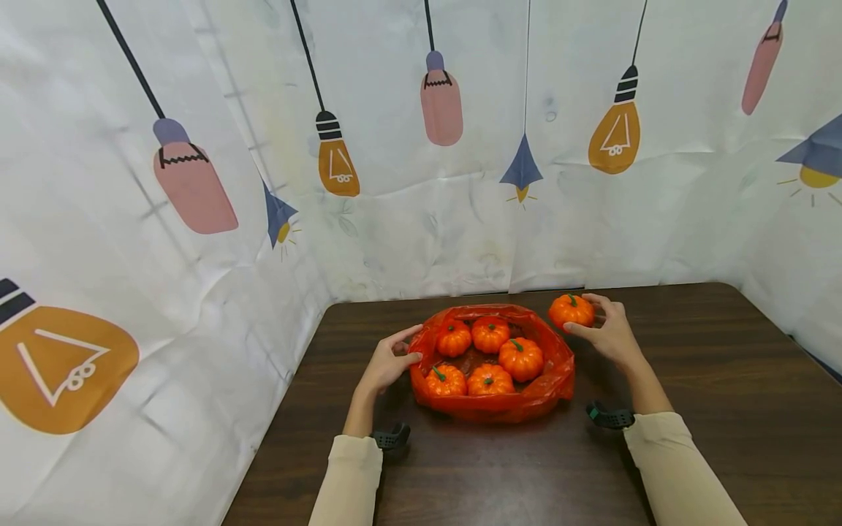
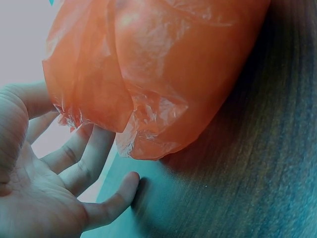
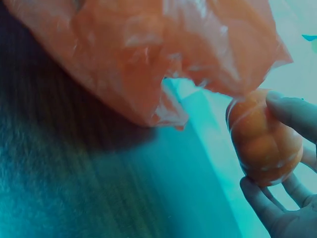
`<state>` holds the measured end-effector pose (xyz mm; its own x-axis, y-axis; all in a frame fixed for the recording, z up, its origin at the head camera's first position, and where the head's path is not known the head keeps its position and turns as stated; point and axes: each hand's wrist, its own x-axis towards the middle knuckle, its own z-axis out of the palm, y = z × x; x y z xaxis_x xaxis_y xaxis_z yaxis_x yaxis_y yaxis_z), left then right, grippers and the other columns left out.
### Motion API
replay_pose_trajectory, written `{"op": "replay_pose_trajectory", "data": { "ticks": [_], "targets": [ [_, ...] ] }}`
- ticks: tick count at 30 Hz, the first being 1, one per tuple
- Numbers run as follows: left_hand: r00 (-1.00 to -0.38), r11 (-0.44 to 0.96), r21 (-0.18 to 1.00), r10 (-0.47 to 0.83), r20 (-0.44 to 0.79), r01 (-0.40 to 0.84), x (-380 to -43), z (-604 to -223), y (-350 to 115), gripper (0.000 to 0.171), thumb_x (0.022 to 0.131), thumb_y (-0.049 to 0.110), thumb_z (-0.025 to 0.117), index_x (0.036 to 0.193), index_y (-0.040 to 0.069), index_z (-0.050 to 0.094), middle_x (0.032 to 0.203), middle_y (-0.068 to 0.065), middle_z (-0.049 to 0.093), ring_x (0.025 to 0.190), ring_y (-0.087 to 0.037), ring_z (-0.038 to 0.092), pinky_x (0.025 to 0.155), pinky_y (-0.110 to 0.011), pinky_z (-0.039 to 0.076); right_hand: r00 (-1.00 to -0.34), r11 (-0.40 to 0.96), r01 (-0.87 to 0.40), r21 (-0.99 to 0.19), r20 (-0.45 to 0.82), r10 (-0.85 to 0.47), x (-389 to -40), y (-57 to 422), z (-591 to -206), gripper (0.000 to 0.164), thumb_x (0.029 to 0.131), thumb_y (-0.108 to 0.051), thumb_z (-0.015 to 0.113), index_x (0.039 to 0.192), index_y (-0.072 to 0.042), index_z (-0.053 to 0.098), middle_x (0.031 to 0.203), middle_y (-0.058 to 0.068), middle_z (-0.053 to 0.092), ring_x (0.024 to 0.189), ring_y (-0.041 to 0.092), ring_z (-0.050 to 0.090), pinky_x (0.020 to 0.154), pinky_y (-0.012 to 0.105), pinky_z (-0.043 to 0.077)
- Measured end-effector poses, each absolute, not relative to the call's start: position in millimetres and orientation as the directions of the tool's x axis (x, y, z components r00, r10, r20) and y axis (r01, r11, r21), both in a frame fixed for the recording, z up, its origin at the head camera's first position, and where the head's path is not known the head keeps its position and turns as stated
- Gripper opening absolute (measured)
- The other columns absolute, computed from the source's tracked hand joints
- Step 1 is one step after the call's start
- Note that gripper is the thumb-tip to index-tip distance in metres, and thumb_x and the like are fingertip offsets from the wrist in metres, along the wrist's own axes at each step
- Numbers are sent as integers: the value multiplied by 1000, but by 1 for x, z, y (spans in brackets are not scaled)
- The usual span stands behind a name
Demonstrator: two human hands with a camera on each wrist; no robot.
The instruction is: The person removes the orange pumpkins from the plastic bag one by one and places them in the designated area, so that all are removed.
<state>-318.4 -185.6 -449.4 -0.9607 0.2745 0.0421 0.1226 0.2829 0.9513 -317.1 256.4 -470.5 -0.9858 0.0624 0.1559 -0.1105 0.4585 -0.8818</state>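
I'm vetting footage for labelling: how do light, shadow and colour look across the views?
Head: natural colour, a faint sheen on the dark table; left wrist: white glints on the red bag, teal tint below it; right wrist: strong cyan cast, shadow along the bag, washed-out brightness behind the held pumpkin.

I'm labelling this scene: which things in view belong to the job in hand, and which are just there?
Part of the job:
Bag
Five pumpkins inside it
Sixth pumpkin, outside the bag, held by the right hand
Left hand, at the bag's rim

Just there:
Table under the bag
Lamp-print backdrop
Black wrist devices
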Motion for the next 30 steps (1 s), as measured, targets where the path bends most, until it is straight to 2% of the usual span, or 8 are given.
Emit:
{"op": "replay_pose_trajectory", "data": {
  "ticks": [5, 13, 30],
  "targets": [
    [-961, 281, 952, 273, 44, 124, -319, -451, -185, 60, 90, -1, 71, 147, 9, 57, 85, -11, 65, 79, -17, 58, 73, -39, 55, -989, 478, -97, -873, 139, 53, -321, 261, -482, 86, 92, -36, 77, 157, -4, 32, 149, 34, 21, 133, 54, 41, 103, 62, 43],
    [-960, 271, 955, 275, 45, 122, -319, -450, -185, 59, 91, -2, 70, 147, 8, 56, 88, -16, 66, 81, -20, 61, 75, -41, 57, -996, 492, -60, -869, 83, 26, -324, 265, -491, 87, 92, -36, 76, 157, -2, 30, 152, 35, 18, 137, 55, 35, 109, 69, 37],
    [-966, 274, 954, 253, 54, 125, -318, -451, -183, 57, 90, -3, 70, 145, 9, 60, 96, -21, 68, 81, -18, 59, 73, -39, 56, -1000, 500, -27, -866, 29, -4, -329, 268, -495, 89, 93, -37, 76, 159, -4, 27, 152, 35, 16, 137, 58, 36, 109, 68, 37]
  ]
}}
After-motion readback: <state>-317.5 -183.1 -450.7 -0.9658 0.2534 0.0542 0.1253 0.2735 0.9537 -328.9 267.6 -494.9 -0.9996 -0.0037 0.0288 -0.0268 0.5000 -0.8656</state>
